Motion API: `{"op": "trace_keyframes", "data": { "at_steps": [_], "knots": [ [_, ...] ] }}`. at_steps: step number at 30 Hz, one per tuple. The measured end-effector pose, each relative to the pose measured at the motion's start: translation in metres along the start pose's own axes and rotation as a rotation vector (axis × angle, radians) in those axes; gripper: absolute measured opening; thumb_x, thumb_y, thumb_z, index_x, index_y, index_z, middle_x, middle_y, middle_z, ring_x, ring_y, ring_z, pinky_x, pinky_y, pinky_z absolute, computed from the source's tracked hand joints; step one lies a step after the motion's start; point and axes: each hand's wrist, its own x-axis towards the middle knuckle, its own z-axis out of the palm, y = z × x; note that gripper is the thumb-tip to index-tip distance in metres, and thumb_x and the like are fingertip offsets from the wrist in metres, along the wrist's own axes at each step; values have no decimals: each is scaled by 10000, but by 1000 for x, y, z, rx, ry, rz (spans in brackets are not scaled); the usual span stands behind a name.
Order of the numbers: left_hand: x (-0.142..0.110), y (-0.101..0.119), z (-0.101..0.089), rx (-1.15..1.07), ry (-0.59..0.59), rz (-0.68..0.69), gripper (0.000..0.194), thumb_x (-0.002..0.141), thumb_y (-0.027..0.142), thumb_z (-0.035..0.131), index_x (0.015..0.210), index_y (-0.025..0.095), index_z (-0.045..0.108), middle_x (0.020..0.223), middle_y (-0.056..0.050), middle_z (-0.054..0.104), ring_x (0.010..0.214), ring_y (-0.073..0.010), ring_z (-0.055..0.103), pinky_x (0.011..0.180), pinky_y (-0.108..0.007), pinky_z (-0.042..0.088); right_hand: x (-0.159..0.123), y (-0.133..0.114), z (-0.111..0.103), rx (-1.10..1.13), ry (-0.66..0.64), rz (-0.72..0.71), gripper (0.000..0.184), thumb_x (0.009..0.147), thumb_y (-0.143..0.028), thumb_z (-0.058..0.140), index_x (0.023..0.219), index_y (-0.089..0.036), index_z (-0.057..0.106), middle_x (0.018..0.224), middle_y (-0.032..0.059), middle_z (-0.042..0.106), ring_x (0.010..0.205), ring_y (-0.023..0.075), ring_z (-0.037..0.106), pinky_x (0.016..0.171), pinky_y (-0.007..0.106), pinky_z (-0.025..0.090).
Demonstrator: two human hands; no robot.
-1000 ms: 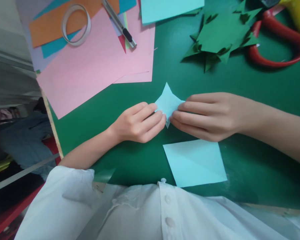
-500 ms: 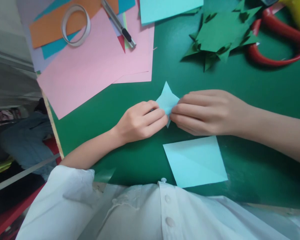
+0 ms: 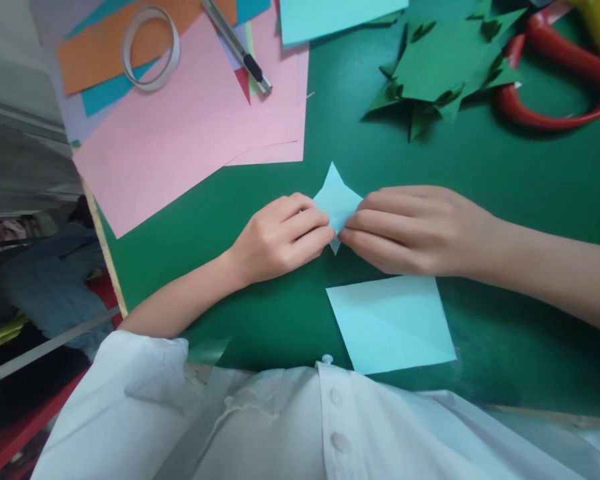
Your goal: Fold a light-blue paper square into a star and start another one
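Note:
A small piece of folded light-blue paper (image 3: pixel 336 193) with pointed corners is between my two hands, above the green tabletop. My left hand (image 3: pixel 285 237) pinches its left side with bent fingers. From the right, my right hand (image 3: pixel 410 227) grips the opposite edge, fingers close together. One point of the paper sticks up away from me and another shows below the fingertips; the side corners are covered by my fingers. Just below my right hand lies a flat light-blue sheet (image 3: pixel 393 327), slightly creased.
Pink paper (image 3: pixel 180 127) lies at the upper left with a roll of tape (image 3: pixel 175 57) and a utility knife (image 3: pixel 247 60) on top. At the upper right are a green folded-paper piece (image 3: pixel 440 67) and red-handled scissors (image 3: pixel 507 100). Another light-blue sheet (image 3: pixel 340 20) is at the top.
My left hand has shifted slightly up, and my right hand slightly down. A little more of the folded paper's right side shows. Both hands keep their grip.

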Motion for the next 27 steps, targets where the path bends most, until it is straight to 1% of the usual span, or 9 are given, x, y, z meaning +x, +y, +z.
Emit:
{"op": "trace_keyframes", "data": {
  "at_steps": [2,3,4,9,13,18,22,24,27],
  "knots": [
    [-1,0,0,7,-3,10,66,895,138,632,843,175,614,839,-20,679,809,-142,608,633,-284,463,-4,1,3,-153,66,-146,284,979,-214,475,734,-187,616,703,12,590,675,127,486,567,302,387],
    [-1,0,0,14,-4,17,72,896,133,629,840,176,610,840,-19,677,806,-143,609,629,-285,459,-5,2,5,-211,86,-190,265,973,-209,485,747,-183,620,717,17,593,690,130,490,573,300,390],
    [-1,0,1,20,-6,22,78,896,127,626,838,175,607,839,-20,673,801,-143,610,630,-287,458,-7,3,6,-235,91,-193,253,968,-214,495,750,-182,619,722,17,591,697,131,489,579,298,390],
    [2,1,1,-5,-25,0,73,888,99,611,841,152,590,801,-36,639,770,-145,585,651,-291,473,-9,2,8,-191,-8,-98,248,967,-270,494,746,-192,575,715,9,545,659,121,421,589,296,366],
    [4,4,1,-45,-72,-52,110,913,106,552,820,160,576,808,-43,613,791,-151,567,690,-297,491,-7,-2,8,-128,-4,-28,215,957,-253,492,765,-185,561,731,20,545,672,130,419,609,302,370],
    [5,6,-2,-103,-132,-125,122,939,134,498,861,166,585,846,-52,623,807,-162,571,725,-325,514,-5,-3,6,-2,-16,91,155,937,-218,499,804,-196,574,728,24,561,699,155,428,633,309,392],
    [6,4,-3,-119,-158,-129,110,940,142,506,862,160,582,857,-55,634,806,-161,558,740,-324,511,-3,-3,5,105,-17,171,137,925,-214,503,814,-220,582,723,10,578,697,159,430,656,314,409],
    [6,3,-3,-127,-173,-131,122,954,159,500,865,162,583,862,-54,633,811,-157,553,752,-320,508,-3,-2,5,116,-48,194,157,930,-229,491,805,-232,585,718,8,582,693,164,433,661,326,407],
    [5,4,-2,-112,-186,-136,159,978,181,479,860,172,586,862,-48,627,812,-150,549,754,-313,494,-4,-3,5,94,-68,181,165,936,-248,487,811,-233,594,718,13,587,692,173,437,648,339,392]
  ]
}}
